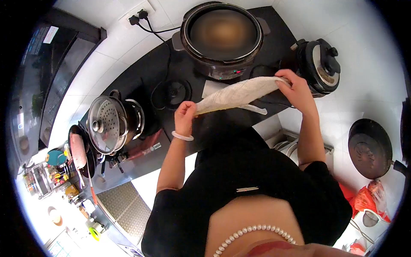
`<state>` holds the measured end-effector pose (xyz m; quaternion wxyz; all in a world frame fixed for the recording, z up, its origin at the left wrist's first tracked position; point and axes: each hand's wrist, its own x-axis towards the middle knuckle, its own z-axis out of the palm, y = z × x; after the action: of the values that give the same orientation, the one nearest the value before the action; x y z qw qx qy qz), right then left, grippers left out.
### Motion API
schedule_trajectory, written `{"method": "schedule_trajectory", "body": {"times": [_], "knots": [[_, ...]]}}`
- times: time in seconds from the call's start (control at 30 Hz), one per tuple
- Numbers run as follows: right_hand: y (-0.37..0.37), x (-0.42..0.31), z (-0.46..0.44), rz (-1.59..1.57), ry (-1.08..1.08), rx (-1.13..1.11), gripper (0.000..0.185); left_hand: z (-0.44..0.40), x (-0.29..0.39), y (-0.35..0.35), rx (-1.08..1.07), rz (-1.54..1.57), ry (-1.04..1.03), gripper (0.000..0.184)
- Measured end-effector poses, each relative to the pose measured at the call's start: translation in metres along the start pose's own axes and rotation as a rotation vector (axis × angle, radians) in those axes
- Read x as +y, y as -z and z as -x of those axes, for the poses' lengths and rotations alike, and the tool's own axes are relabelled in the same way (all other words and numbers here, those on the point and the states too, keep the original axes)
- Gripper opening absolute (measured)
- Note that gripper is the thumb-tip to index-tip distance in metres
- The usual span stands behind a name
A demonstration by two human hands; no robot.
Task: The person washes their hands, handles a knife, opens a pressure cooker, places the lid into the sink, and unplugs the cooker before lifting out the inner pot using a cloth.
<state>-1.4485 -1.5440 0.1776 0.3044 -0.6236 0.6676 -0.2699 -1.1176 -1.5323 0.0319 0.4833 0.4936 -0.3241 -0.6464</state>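
Observation:
A whitish cloth [237,93] is stretched between my two hands above the black counter. My left hand [186,112] pinches its lower left end, and a pale bracelet circles that wrist. At the upper right end, my right hand [292,87] has its fingers closed on the cloth. Just behind the cloth stands a dark round electric cooker [222,64] without a lid, its display lit; the contents are blurred. A thin white strip [255,109] hangs out below the cloth near its middle. Under the cloth's left part, a light flat piece [209,88] shows on the counter.
A second cooker [323,66] with a closed lid stands at the right. Left are a steamer pot [107,124] with a glass lid and a round black lid-like disc [177,93]. A frying pan [370,147] hangs on the right wall. Plugs [138,17] and cables run behind.

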Motion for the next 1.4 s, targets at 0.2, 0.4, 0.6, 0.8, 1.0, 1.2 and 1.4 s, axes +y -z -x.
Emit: {"method": "schedule_trajectory", "body": {"times": [0.2,0.4,0.6,0.8,1.0,1.2,1.4], "knots": [[-0.027,0.037,-0.015,0.125,0.168,0.122,0.019,-0.003,0.045,-0.013,0.167,-0.101,-0.190,0.021],[-0.021,0.021,-0.029,-0.769,-0.340,-0.109,0.020,-0.014,0.073,-0.019,0.021,-0.093,-0.040,0.024],[-0.031,0.028,-0.047,-1.434,-0.191,-0.140,0.024,-0.040,0.097,-0.037,-0.003,0.048,0.073,0.026],[-0.048,0.020,-0.071,-1.175,-0.267,0.337,0.014,-0.081,0.110,-0.061,0.014,-0.237,-0.071,0.021],[-0.051,0.007,-0.095,-1.208,-0.264,0.501,0.016,-0.132,0.128,-0.068,0.079,-0.593,-0.207,0.026],[-0.062,0.011,-0.125,-0.457,-0.158,0.519,0.018,-0.142,0.154,-0.085,0.014,-0.185,0.119,0.016],[-0.047,-0.003,-0.136,-0.383,-0.097,0.335,0.030,-0.153,0.166,-0.089,-0.011,-0.134,0.206,0.011]]}}
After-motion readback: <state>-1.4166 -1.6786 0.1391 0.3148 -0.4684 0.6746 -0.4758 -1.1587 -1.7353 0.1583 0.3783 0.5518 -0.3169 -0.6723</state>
